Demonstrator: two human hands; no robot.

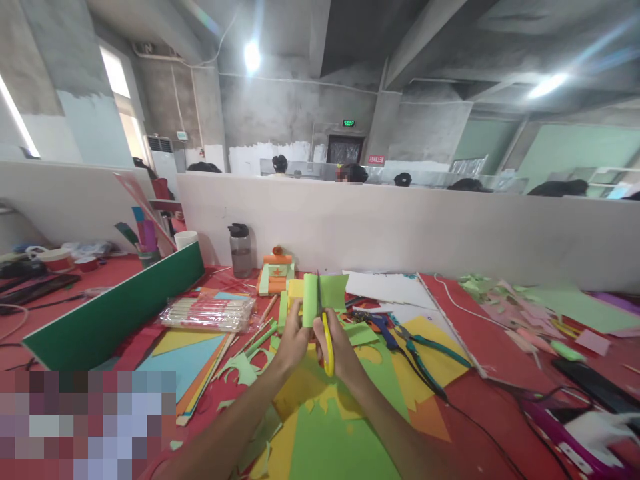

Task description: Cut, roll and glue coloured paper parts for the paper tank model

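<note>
My left hand is closed on the lower left part of a light green paper sheet, whose left side is curled or rolled. In my right hand is a pair of scissors with yellow handles. Their dark blades point upward along the green paper, beside the rolled part. Just behind my hands lies a piece of yellow paper or foam. An orange and green paper model with a star stands behind, slightly to the left.
Green sheets and scraps lie under my arms. Pliers and a blue glue gun are on the right. Packaged sticks, a green board and a water bottle stand left. A white partition closes the back.
</note>
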